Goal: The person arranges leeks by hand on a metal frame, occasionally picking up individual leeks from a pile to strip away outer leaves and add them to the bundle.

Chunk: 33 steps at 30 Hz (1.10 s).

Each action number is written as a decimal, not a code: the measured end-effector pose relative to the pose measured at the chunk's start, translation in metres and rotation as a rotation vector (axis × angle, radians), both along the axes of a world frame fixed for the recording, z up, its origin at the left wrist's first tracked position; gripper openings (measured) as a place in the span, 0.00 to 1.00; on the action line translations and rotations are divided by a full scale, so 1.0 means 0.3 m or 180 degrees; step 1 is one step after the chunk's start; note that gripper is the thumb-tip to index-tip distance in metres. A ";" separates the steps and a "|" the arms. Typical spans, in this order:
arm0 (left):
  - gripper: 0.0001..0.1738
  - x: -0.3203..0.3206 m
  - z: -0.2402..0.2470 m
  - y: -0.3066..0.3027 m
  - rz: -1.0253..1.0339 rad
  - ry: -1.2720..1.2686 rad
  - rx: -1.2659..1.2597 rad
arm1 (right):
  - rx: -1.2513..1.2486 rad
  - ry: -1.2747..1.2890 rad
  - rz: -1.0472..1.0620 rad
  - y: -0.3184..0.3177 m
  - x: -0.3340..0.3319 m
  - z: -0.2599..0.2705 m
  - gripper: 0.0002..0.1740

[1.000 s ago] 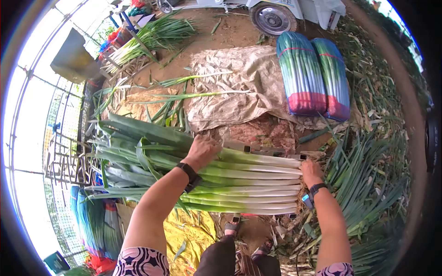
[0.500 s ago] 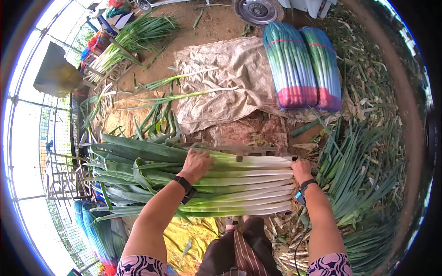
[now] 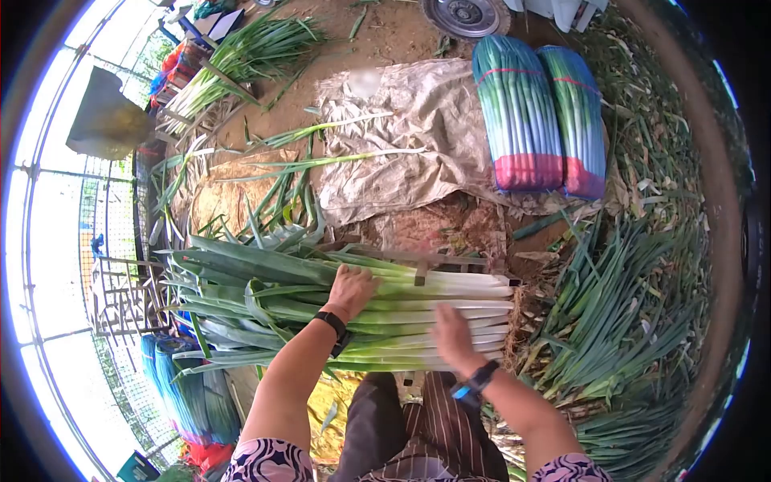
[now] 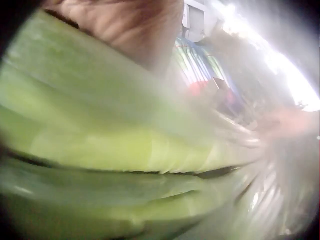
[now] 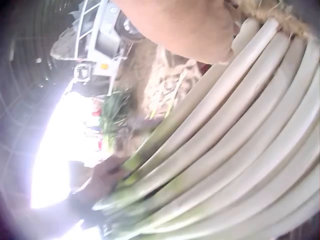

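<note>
A wide layer of leeks (image 3: 401,321) lies crosswise before me, dark leaves to the left, white shanks and roots (image 3: 514,325) to the right. My left hand (image 3: 351,291) is on the far part of the layer, where green turns pale, its bent fingers gripping the leeks there. Its palm (image 4: 130,30) sits against a broad green stalk in the left wrist view. Blurred, my right hand (image 3: 454,331) is over the middle of the white shanks, holding nothing. In the right wrist view, the white shanks (image 5: 240,115) lie side by side below that hand.
Two wrapped leek bundles (image 3: 518,116) lie far right on a crumpled beige sheet (image 3: 401,189). Loose leeks (image 3: 618,305) are heaped at right. More wrapped leeks (image 3: 189,386) stand at near left; a yellow sheet (image 3: 329,402) lies by my legs. A wheel (image 3: 466,16) stands beyond.
My right hand has left the root end of the far leeks and moved left and nearer, over the white shanks. The left hand stays on the leeks.
</note>
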<state>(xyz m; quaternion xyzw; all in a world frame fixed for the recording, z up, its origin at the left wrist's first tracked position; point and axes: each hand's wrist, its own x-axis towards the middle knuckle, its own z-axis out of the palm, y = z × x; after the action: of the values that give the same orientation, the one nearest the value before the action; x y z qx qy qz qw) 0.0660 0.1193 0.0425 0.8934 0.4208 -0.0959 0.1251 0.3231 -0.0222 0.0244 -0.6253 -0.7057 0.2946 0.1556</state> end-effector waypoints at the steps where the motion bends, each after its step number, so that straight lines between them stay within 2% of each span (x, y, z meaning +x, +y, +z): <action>1: 0.16 0.000 -0.005 0.000 -0.0001 0.0004 -0.0007 | 0.0187 -0.0012 0.0136 0.018 -0.089 0.039 0.29; 5: 0.16 0.010 0.010 -0.018 -0.0026 0.0084 0.0046 | 0.0648 -0.0124 0.0174 0.097 -0.297 0.001 0.40; 8: 0.17 0.008 0.008 -0.028 -0.0033 -0.0067 0.0132 | 0.0655 0.0131 -0.0170 0.168 -0.329 -0.057 0.42; 11: 0.14 0.003 0.006 -0.022 -0.0089 -0.0076 0.0132 | 0.0407 0.0129 -0.0124 0.177 -0.325 -0.081 0.41; 14: 0.13 -0.007 0.064 0.024 -0.0318 -0.0051 -0.0265 | 0.0481 -0.0006 -0.0137 0.179 -0.329 -0.092 0.39; 17: 0.16 -0.036 0.216 0.151 -0.0258 0.1445 -0.0807 | 0.0450 -0.0008 -0.0187 0.171 -0.329 -0.091 0.38; 18: 0.17 -0.091 0.220 0.192 -0.0315 0.1263 -0.0964 | 0.0444 -0.0006 -0.0207 0.171 -0.331 -0.092 0.38; 21: 0.14 -0.208 0.132 0.135 -0.0873 0.0520 -0.0314 | 0.0420 0.0081 -0.0301 0.166 -0.334 -0.091 0.36; 22: 0.11 -0.208 0.125 0.117 -0.0915 0.0370 -0.0058 | 0.0465 0.0094 -0.0346 0.167 -0.334 -0.090 0.36; 25: 0.12 -0.214 0.114 0.106 -0.0863 0.0220 0.0066 | 0.0372 0.0099 -0.0404 0.167 -0.336 -0.083 0.35; 28: 0.15 -0.207 0.100 0.161 -0.0732 0.0376 -0.0662 | 0.0238 -0.0001 -0.0383 0.163 -0.343 -0.081 0.34; 31: 0.18 -0.244 0.052 0.157 -0.0610 -0.0068 -0.0682 | 0.0207 -0.0109 -0.0307 0.176 -0.338 -0.077 0.34; 33: 0.17 -0.246 0.044 0.162 -0.0565 -0.0031 -0.0833 | 0.0175 -0.0170 -0.0265 0.177 -0.335 -0.075 0.35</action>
<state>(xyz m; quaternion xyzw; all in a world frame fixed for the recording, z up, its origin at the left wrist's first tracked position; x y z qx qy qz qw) -0.0079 0.1678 0.0556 0.9035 0.3235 -0.1563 0.2335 0.2226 0.0310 0.0017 -0.6572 -0.6908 0.2516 0.1660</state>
